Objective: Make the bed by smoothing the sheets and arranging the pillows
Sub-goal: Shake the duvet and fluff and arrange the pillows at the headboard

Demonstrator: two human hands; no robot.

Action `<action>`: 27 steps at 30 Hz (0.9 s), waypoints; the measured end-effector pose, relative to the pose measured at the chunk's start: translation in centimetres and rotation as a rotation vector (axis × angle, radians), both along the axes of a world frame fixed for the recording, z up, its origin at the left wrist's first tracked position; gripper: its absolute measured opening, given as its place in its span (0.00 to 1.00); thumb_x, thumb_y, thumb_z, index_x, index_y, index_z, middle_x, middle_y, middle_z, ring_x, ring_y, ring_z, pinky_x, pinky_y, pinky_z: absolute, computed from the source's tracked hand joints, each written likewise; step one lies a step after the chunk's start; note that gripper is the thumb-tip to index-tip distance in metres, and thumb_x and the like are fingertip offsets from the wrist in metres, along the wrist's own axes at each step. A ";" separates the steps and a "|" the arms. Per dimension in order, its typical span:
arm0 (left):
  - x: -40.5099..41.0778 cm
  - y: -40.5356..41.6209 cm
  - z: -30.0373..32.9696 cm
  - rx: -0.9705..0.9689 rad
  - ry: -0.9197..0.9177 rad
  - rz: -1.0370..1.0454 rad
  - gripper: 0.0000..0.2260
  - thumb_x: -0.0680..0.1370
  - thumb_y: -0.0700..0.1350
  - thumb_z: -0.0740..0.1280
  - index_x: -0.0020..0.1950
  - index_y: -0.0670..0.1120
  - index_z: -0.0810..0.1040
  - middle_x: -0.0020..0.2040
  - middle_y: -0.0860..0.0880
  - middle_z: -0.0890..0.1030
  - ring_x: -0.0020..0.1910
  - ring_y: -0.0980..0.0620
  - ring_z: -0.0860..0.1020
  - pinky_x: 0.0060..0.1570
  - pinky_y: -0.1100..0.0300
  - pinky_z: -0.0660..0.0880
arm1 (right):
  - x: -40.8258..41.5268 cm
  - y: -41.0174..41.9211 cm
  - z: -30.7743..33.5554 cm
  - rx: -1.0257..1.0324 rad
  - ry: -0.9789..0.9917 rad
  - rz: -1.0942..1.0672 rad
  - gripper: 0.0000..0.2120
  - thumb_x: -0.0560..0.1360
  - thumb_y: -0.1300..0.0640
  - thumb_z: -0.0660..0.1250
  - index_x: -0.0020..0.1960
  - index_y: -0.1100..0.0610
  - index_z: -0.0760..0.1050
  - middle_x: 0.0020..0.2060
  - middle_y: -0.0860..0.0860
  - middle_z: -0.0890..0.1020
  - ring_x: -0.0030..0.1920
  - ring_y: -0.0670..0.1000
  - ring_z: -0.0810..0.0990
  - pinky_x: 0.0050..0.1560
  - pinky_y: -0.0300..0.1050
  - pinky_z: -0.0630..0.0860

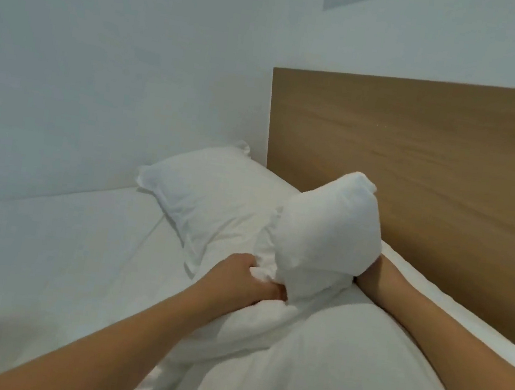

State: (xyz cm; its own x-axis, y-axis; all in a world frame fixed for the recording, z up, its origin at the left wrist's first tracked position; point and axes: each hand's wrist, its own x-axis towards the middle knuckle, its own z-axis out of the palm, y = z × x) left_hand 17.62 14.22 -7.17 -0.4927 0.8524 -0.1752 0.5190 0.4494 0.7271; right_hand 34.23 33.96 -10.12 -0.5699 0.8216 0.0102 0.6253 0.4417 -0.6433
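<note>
White bed (46, 249) meets a wooden headboard (415, 183). Left hand (245, 278) clenches the near pillow (326, 236), bunched upright between both hands; right hand (370, 275) is hidden behind it, grip unclear. Second pillow (213, 195) lies flat beyond the left hand.

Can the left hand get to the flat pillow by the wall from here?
Probably yes: the left hand grips the bunched pillow right beside the flat pillow, with nothing between them. It would have to let go first.
</note>
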 end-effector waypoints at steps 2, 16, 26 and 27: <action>0.8 -0.7 -0.8 0.168 -0.169 0.146 0.19 0.73 0.63 0.68 0.46 0.47 0.77 0.42 0.55 0.78 0.46 0.51 0.77 0.47 0.55 0.74 | 0.5 -0.5 -0.6 0.008 0.005 -0.039 0.08 0.78 0.64 0.61 0.54 0.54 0.69 0.42 0.51 0.75 0.47 0.55 0.77 0.48 0.50 0.74; 1.2 0.5 -5.9 -0.236 0.039 -0.143 0.21 0.73 0.51 0.66 0.65 0.47 0.74 0.59 0.50 0.78 0.55 0.51 0.77 0.55 0.57 0.74 | 1.3 -3.5 -1.8 0.128 0.076 -0.060 0.04 0.75 0.57 0.59 0.50 0.54 0.68 0.40 0.50 0.77 0.41 0.55 0.76 0.45 0.53 0.75; -15.4 0.6 11.4 0.571 0.052 0.652 0.05 0.76 0.34 0.63 0.43 0.43 0.70 0.38 0.45 0.70 0.39 0.48 0.71 0.31 0.61 0.66 | 1.1 -2.7 -2.6 0.035 0.141 -0.073 0.09 0.76 0.54 0.62 0.56 0.51 0.72 0.43 0.49 0.79 0.46 0.54 0.79 0.46 0.48 0.74; -15.6 1.6 11.5 0.537 0.108 0.627 0.04 0.75 0.35 0.63 0.47 0.43 0.70 0.41 0.43 0.72 0.41 0.48 0.71 0.31 0.61 0.65 | 1.1 -2.7 -2.7 0.029 0.129 -0.082 0.08 0.76 0.54 0.62 0.55 0.51 0.72 0.43 0.48 0.79 0.45 0.54 0.79 0.45 0.48 0.74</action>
